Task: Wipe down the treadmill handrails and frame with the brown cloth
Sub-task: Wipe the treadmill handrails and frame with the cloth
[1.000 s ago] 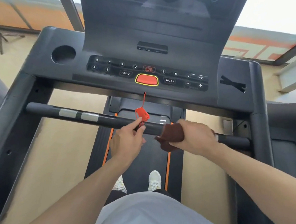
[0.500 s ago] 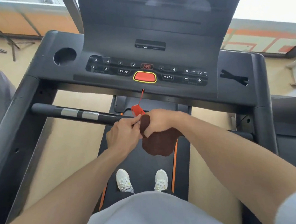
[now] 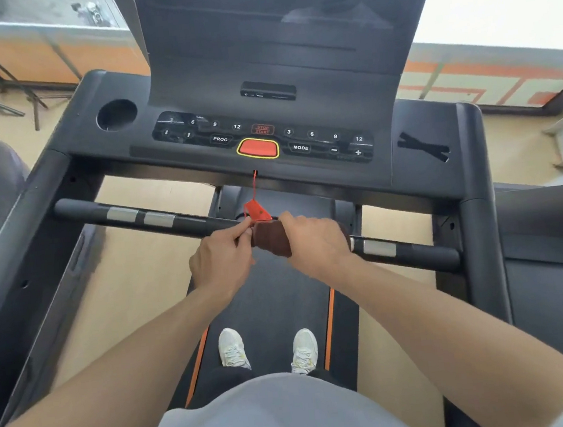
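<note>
Right hand point(image 3: 313, 241) is closed around the brown cloth point(image 3: 271, 243), which is wrapped over the middle of the front handrail point(image 3: 184, 222); left hand point(image 3: 224, 260) sits just beside it, fingertips pinched on the red safety clip point(image 3: 255, 210) that hangs by a red cord from the console edge. The two hands nearly touch at the cloth.

Largest in view is the treadmill frame point(image 3: 477, 194): dark side rails run down both edges, and the handrail spans between them, tilted in this view from upper left to lower right. Open rail lies to the left of the hands, past two silver sensor pads point(image 3: 141, 217), and a shorter stretch to the right carries another silver pad point(image 3: 379, 248) before it meets the right upright. Below the rail, gaps on either side of the black belt point(image 3: 275, 303) show a pale tan floor point(image 3: 136, 289); orange strips edge the belt, and two white shoes point(image 3: 231, 347) stand on it.

On the console point(image 3: 263, 111), a round cup holder point(image 3: 116, 114) sits at the left and a black X of tape point(image 3: 423, 151) at the right. Readable markings: PROG, MODE, STOP START, the numbers 6, 9, 12 and 3, 6, 9, 12, a minus and a plus. A red button point(image 3: 257, 148) with a yellow outline is centred above the cord.
</note>
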Demonstrator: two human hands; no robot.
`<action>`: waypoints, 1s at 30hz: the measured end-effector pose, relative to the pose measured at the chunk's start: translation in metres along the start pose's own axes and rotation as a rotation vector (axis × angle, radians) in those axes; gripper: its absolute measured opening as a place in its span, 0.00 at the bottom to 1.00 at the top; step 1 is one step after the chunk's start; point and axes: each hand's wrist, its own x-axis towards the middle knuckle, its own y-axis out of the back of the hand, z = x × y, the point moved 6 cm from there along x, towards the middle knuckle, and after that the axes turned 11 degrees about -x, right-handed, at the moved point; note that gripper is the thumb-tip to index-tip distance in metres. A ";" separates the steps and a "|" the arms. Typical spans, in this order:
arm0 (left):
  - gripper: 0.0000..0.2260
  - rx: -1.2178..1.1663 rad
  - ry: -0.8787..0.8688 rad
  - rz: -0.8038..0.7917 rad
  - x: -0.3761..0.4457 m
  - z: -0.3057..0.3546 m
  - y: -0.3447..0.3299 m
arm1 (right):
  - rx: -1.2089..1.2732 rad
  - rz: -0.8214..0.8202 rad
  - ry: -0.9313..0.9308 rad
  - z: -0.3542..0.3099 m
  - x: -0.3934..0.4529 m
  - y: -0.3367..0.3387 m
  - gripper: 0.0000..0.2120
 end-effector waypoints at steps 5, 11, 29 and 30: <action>0.15 -0.177 0.021 0.052 -0.009 -0.007 -0.008 | -0.025 -0.162 -0.079 0.091 -0.058 -0.016 0.18; 0.13 -0.292 0.012 0.061 -0.010 -0.013 -0.009 | 0.012 -0.440 -0.176 0.170 -0.109 -0.020 0.21; 0.22 -0.207 -0.035 -0.161 -0.009 -0.019 -0.009 | 0.194 0.172 -0.077 -0.028 -0.033 0.007 0.40; 0.23 -0.249 -0.027 -0.169 -0.014 -0.014 -0.008 | 0.142 0.154 -0.101 -0.012 -0.043 0.004 0.42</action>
